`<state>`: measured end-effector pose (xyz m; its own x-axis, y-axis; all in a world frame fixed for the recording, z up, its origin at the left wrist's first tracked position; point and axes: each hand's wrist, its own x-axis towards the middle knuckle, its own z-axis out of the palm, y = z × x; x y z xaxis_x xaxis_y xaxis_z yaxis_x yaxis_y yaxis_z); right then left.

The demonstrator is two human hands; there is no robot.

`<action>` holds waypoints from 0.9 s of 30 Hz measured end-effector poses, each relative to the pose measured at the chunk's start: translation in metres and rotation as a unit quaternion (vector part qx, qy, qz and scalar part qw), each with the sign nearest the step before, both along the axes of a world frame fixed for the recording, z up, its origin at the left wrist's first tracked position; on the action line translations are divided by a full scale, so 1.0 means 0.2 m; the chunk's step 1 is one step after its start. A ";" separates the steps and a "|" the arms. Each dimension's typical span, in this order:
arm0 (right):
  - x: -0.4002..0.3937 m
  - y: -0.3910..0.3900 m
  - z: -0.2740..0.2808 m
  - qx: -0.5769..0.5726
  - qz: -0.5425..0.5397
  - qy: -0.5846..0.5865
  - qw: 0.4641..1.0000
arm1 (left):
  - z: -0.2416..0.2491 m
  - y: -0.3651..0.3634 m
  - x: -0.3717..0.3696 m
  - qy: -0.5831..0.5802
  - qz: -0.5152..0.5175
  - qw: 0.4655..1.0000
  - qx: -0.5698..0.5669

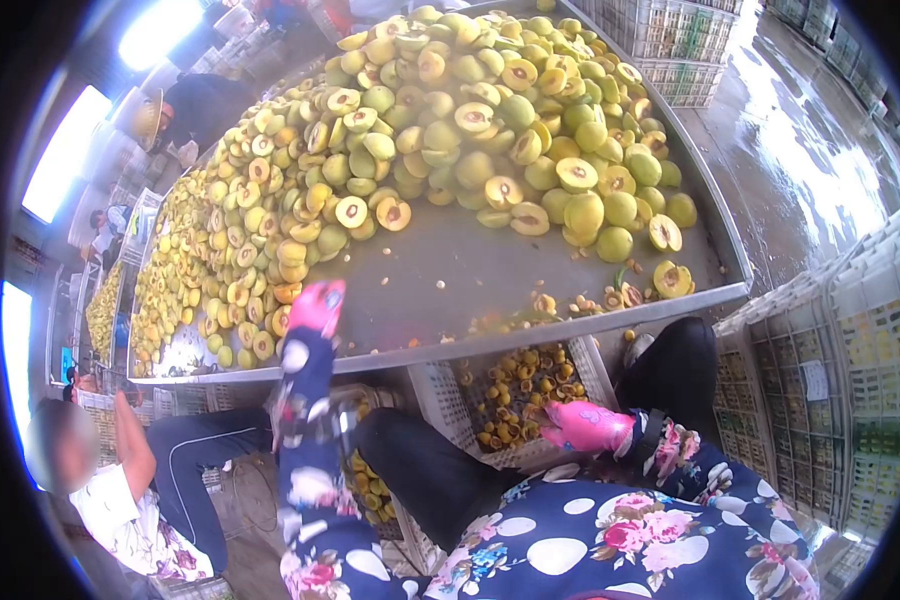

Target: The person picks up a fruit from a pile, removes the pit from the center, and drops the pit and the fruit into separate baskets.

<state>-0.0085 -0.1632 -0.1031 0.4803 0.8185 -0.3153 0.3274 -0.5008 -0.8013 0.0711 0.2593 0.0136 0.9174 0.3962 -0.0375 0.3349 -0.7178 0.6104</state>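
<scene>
Cut halves of green-yellow fruit, many with a brown centre, are heaped across a metal table. My left hand, in a pink glove, reaches over the table's near edge beside the front of the heap; motion smears its fingers. My right hand, also pink-gloved, is low in front of my body, closed, with its fingertips over a white crate of small yellow-brown fruit pieces. What it holds, if anything, cannot be made out.
Scraps and a hollowed fruit half lie by the table's raised right corner. Stacked plastic crates stand on my right. A seated person is close on my left. Wet floor stretches beyond the table.
</scene>
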 end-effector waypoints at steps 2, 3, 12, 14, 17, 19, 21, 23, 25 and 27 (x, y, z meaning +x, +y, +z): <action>0.03 0.00 0.08 0.001 -0.032 0.033 0.999 | -0.04 -0.17 0.33 -0.015 0.013 0.999 0.041; 0.06 0.01 0.13 -0.014 -0.058 0.063 0.996 | -0.17 -0.17 0.50 -0.008 0.024 0.996 0.091; 0.16 -0.03 0.20 -0.075 -0.128 0.164 0.975 | -0.27 -0.45 0.72 -0.049 -0.015 0.998 -0.041; 0.19 -0.02 0.30 -0.060 -0.146 0.250 0.955 | -0.22 -0.44 0.63 -0.063 -0.072 0.987 -0.132; 0.15 -0.04 0.30 0.054 -0.175 0.261 0.948 | -0.17 -0.51 0.48 -0.097 -0.089 0.876 -0.464; 0.17 -0.03 0.40 0.141 -0.207 0.275 0.928 | -0.06 -0.65 0.33 -0.103 0.033 0.686 -0.720; 0.20 -0.02 0.47 0.112 -0.230 0.324 0.911 | 0.02 -0.76 0.18 -0.057 0.089 0.589 -0.802; 0.20 0.02 0.59 0.142 -0.257 0.315 0.903 | 0.03 -0.93 -0.01 -0.053 0.136 0.531 -0.835; 0.18 0.06 0.67 0.098 -0.252 0.279 0.921 | 0.03 -1.03 -0.19 -0.055 0.170 0.502 -0.846; 0.14 0.06 0.66 0.104 -0.232 0.248 0.935 | 0.02 -1.09 -0.28 -0.058 0.188 0.509 -0.838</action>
